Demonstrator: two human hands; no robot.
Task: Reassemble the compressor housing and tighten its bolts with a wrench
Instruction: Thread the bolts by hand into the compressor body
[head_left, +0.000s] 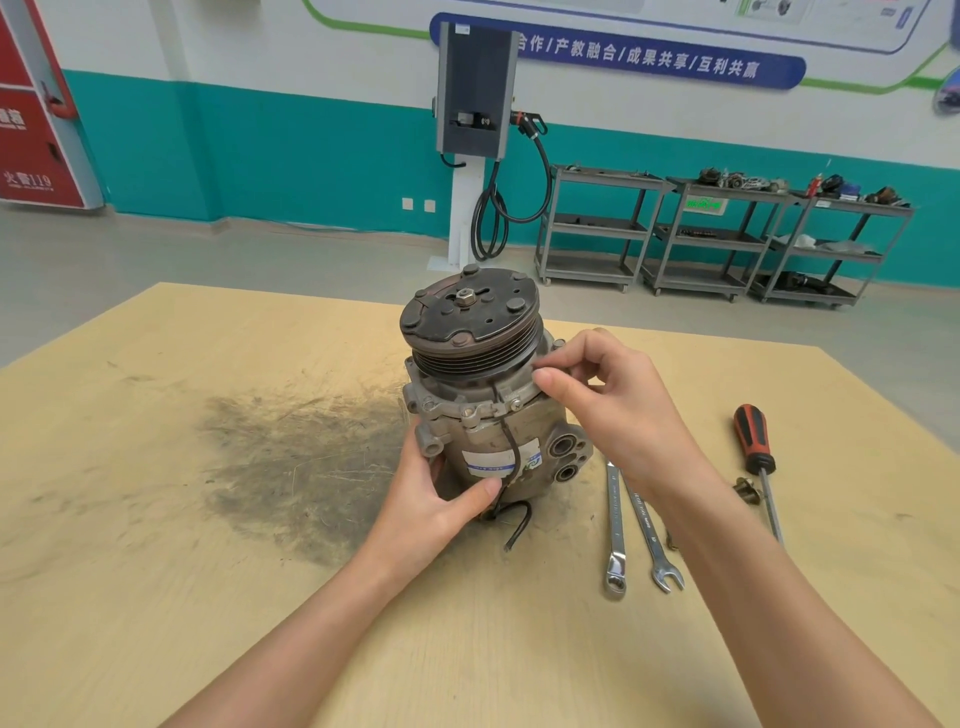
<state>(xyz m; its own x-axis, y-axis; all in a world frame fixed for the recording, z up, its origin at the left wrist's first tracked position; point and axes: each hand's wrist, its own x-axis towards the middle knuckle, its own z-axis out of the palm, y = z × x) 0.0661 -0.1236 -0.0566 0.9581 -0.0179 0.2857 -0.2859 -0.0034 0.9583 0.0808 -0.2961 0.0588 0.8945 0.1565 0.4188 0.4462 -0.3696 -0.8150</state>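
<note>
The compressor (493, 415) stands upright on the wooden table (208, 623), its dark grooved pulley (470, 325) on top and a black wire hanging down its front. My left hand (441, 499) grips the lower left of the silver housing, thumb across the front near the label. My right hand (608, 400) pinches something small at the housing's upper right rim, just under the pulley; what it pinches is hidden by the fingertips. Two wrenches (615, 530) (652, 535) lie side by side on the table to the right of the compressor.
A screwdriver (756, 452) with a red and black handle lies right of the wrenches, with a small metal fitting (747, 490) beside it. A dark greasy smear (301, 467) covers the table left of the compressor. Metal carts and a charging post stand by the far wall.
</note>
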